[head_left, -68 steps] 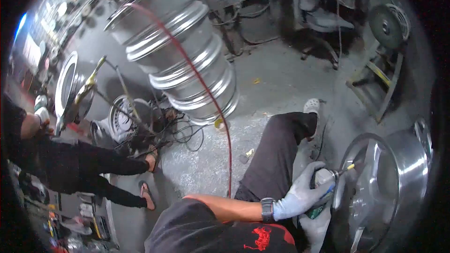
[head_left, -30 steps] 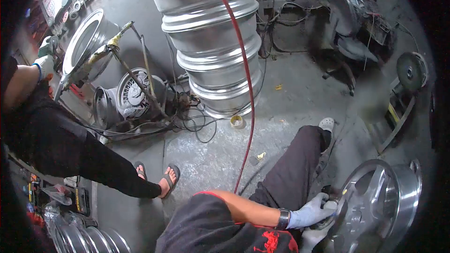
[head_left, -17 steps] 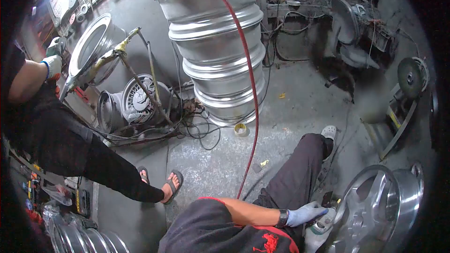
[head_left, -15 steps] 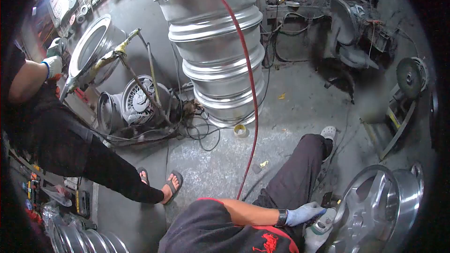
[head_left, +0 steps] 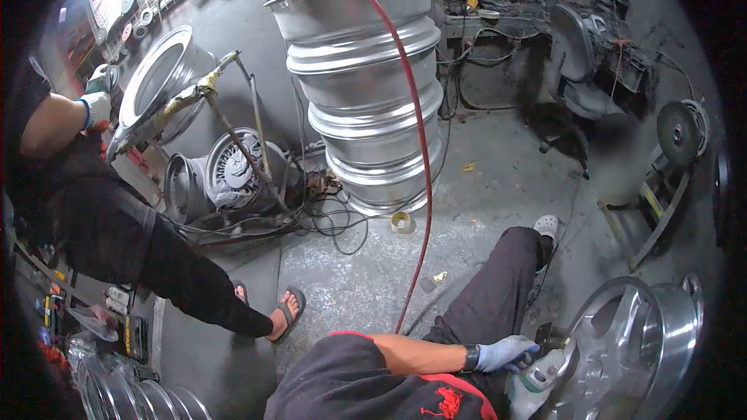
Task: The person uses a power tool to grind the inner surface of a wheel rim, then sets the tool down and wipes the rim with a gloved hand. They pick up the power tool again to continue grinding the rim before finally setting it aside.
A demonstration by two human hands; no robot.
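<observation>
My left hand [head_left: 503,354], in a pale glove with a dark watch above it, has its fingers closed at the side of a grey-and-green power grinder [head_left: 546,372]. Lower down, my right hand [head_left: 526,403], also gloved and partly cut off by the frame's bottom, is wrapped around the grinder's body. A dark round head [head_left: 551,335] shows at the tool's front end. It sits against or very close to the rim of a silver alloy wheel [head_left: 603,362]; contact cannot be made out. The wheel stands tilted on its edge at lower right.
A tall stack of silver rims [head_left: 373,117] stands ahead, with a red hose [head_left: 412,101] hanging across it. At left, another person [head_left: 85,210] holds a tool beside a rim [head_left: 156,82] on a metal stand. A yellow tape roll [head_left: 401,222] lies on the floor. A disc machine [head_left: 678,134] stands right.
The grinder has shifted slightly right and up along the wheel's rim, and more of its dark head shows. The whole view has also shifted a little.
</observation>
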